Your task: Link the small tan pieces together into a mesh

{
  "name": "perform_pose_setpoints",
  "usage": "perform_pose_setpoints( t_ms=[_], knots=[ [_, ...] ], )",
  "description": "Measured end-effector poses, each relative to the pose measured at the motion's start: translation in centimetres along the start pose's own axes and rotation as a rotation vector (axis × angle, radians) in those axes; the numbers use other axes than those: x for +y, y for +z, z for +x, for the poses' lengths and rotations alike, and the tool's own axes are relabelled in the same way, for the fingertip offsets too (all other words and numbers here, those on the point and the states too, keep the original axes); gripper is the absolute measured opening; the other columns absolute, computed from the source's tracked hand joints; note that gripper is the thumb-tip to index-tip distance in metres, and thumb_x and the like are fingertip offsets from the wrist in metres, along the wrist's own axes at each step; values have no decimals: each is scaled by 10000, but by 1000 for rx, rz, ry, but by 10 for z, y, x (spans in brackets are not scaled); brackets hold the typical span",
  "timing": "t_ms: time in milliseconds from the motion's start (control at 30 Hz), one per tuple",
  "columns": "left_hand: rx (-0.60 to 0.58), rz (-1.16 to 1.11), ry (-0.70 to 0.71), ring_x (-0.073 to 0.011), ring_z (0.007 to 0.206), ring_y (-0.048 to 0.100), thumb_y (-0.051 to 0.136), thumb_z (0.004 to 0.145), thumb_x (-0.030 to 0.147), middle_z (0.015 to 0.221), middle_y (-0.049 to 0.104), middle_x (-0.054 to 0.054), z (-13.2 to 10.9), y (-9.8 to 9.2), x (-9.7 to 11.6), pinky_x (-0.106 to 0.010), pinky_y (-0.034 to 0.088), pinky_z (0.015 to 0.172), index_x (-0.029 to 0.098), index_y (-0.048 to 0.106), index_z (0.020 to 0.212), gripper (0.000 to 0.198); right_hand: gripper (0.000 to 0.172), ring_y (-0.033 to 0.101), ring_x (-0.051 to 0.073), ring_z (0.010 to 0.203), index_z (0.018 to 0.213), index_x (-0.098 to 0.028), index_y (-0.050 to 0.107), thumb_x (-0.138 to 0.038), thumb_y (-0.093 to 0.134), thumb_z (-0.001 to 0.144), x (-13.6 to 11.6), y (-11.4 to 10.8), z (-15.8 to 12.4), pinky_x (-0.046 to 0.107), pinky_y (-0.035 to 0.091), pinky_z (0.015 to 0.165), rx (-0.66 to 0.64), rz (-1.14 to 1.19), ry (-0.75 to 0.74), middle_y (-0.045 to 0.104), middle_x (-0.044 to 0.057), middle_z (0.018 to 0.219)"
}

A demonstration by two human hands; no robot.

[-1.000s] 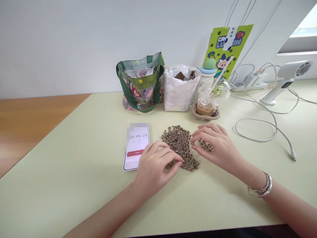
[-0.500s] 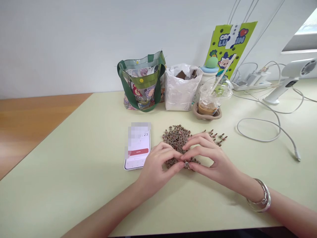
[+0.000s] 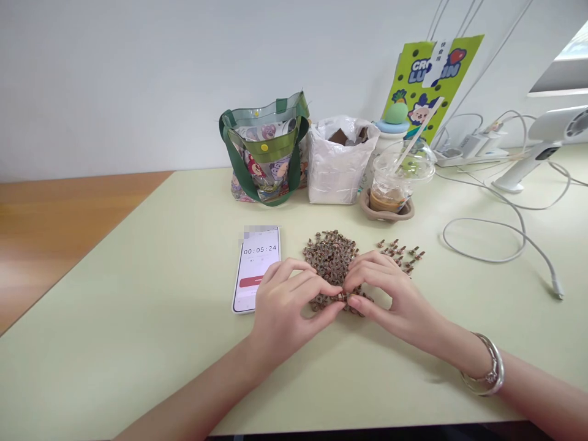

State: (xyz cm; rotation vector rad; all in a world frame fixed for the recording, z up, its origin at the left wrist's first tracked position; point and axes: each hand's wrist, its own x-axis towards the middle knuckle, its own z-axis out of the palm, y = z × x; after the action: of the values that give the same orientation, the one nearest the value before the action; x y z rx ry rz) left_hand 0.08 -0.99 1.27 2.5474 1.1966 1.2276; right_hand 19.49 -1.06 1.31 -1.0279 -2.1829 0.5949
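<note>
My left hand (image 3: 291, 303) pinches a small metal screw (image 3: 341, 296) between thumb and index finger, just over the near edge of a pile. Thumb and fingers of my right hand (image 3: 397, 297) are closed on the other end of the same screw, and the fingertips nearly meet. Much of the screw is hidden by the fingers. Beneath and behind lies a heap of bronze-coloured screws (image 3: 328, 256), many with a wide ring at the head. A smaller loose group of screws (image 3: 404, 252) lies beyond my right hand.
A phone (image 3: 260, 245) showing a running timer lies left of the pile. Behind stand a green-handled bag (image 3: 264, 153), a white plastic bag (image 3: 337, 165) and a plastic cup (image 3: 386, 184) in a brown holder. A white cable (image 3: 482, 260) and small fan (image 3: 528, 159) are at right.
My right hand's fingers have curled in and closed closer to the left fingertips around the screw. My left hand has shifted slightly left. The view has moved a little.
</note>
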Motion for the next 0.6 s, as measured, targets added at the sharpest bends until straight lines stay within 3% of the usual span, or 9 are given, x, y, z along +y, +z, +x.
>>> perform_pose_setpoints(
  t_ms=[600],
  knots=[
    [35, 78, 47, -158, 741, 589, 673, 683, 206, 593, 651, 95, 3, 1, 3, -306, 382, 716, 240, 620, 634, 79, 34, 544, 167, 805, 791, -214, 574, -179, 574, 794, -4, 3, 0, 374, 400, 795, -6, 13, 60, 632, 13, 780]
  ],
)
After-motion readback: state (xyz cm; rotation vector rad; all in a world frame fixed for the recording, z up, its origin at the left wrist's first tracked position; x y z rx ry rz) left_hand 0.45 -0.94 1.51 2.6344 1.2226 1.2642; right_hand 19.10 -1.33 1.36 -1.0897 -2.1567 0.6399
